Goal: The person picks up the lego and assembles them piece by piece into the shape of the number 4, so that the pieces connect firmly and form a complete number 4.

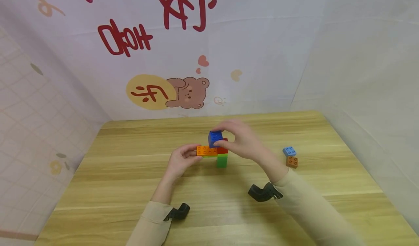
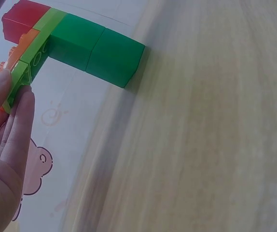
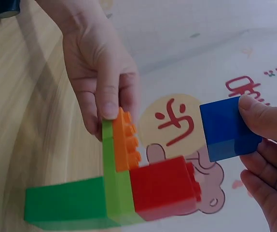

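Observation:
My right hand (image 1: 241, 140) pinches a dark blue toy brick (image 3: 228, 128) between thumb and fingers. In the head view the brick overlaps the joined bricks; the right wrist view shows a gap between it and the red brick (image 3: 165, 186). With thumb and fingers, my left hand (image 1: 178, 162) grips the overhanging end of the orange brick (image 1: 206, 150) and the light green brick (image 3: 115, 191) under it. Orange and red sit side by side on the light green one. Two dark green bricks (image 2: 97, 48) form an upright column beneath the red end.
On the wooden table (image 1: 131, 188), a light blue brick (image 1: 289, 151) and a brown-orange brick (image 1: 292, 162) lie close together at the right. A printed white cloth (image 1: 268, 49) hangs behind the table's back edge. Black wrist mounts (image 1: 262, 193) stick out from both sleeves.

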`<state>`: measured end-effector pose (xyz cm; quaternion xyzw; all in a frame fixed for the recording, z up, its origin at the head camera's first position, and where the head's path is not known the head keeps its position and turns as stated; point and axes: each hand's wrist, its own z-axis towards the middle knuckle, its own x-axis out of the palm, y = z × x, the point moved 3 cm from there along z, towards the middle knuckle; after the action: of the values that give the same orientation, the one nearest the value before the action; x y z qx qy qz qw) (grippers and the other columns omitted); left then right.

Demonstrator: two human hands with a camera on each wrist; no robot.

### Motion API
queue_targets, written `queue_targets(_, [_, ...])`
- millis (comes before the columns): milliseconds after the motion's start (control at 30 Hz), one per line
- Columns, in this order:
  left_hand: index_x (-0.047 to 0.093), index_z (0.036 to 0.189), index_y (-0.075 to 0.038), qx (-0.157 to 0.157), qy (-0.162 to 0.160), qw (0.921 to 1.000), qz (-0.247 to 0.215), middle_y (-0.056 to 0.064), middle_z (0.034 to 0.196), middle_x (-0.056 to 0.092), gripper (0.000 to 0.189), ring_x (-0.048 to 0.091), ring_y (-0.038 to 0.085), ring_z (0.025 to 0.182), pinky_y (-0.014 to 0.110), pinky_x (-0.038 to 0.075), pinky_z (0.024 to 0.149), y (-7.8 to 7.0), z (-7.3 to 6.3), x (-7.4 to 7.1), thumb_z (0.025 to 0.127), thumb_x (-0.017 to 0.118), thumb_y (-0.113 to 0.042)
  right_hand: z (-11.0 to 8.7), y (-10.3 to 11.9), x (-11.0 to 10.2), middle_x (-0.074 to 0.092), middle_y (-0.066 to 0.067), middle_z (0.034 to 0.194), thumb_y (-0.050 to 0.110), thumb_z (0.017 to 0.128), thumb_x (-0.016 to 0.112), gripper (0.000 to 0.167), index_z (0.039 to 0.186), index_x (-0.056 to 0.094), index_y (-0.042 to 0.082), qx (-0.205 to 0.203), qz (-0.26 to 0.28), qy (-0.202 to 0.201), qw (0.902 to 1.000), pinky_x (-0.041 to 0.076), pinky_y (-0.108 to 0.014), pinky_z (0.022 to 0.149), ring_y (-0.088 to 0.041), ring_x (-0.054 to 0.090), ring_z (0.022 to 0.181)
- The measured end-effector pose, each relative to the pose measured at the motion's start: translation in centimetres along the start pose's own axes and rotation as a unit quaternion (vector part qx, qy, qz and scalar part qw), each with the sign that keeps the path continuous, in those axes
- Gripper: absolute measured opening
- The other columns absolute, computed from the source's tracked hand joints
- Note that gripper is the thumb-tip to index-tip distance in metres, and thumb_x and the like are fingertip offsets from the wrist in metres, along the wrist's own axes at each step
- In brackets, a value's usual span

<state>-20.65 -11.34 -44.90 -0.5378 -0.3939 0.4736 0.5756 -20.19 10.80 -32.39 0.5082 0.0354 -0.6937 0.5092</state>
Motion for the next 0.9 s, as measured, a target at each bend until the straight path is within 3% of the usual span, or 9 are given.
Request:
queue_targets(267, [0.062,0.124,0.009,0.004,0.007,0.9999,0.007,0.024,0.11,0.067,0.039,0.066,0.034,0.098,0.026,0.056,0.08,-0.5,-0.2,0.2,0.086,0.072,0.007,1.1,0.3,2.3,0.069,-0.003,0.108,0.017,0.082,0.082,0.036,0.115,0.07,0.006,-0.012,0.004,0.025,0.9996,0.047,-0.038,0.094,-0.02,0.061,0.102])
queue_targets(400, [0.062,0.125,0.01,-0.006,0.006,1.0,0.004,0.025,0.112,0.067,0.039,0.067,0.035,0.1,0.028,0.057,0.08,-0.5,-0.2,0.2,0.087,0.07,0.009,1.5,0.4,3.2,0.069,-0.004,0.107,0.017,0.083,0.082,0.034,0.114,0.07,0.006,-0.004,-0.009,0.036,0.9993,0.049,-0.035,0.089,-0.02,0.06,0.099])
queue_targets(600, [0.062,0.125,0.008,-0.02,-0.001,0.9998,0.005,0.022,0.113,0.067,0.04,0.068,0.029,0.099,0.029,0.057,0.081,0.1,-0.1,0.0,0.087,0.07,0.008,1.8,0.3,4.3,0.068,-0.003,0.108,0.019,0.085,0.081,0.033,0.114,0.07,0.007,0.017,-0.048,0.059,0.997,0.051,-0.032,0.089,-0.018,0.06,0.101])
queue_targets(900, [0.063,0.123,0.008,-0.012,-0.008,0.9999,0.002,0.021,0.11,0.068,0.039,0.069,0.023,0.094,0.027,0.057,0.079,-0.1,0.0,0.0,0.085,0.073,0.008,1.9,0.1,5.5,0.068,-0.002,0.108,0.022,0.085,0.08,0.033,0.113,0.07,0.008,0.02,-0.087,0.063,0.994,0.052,-0.032,0.087,-0.018,0.061,0.101])
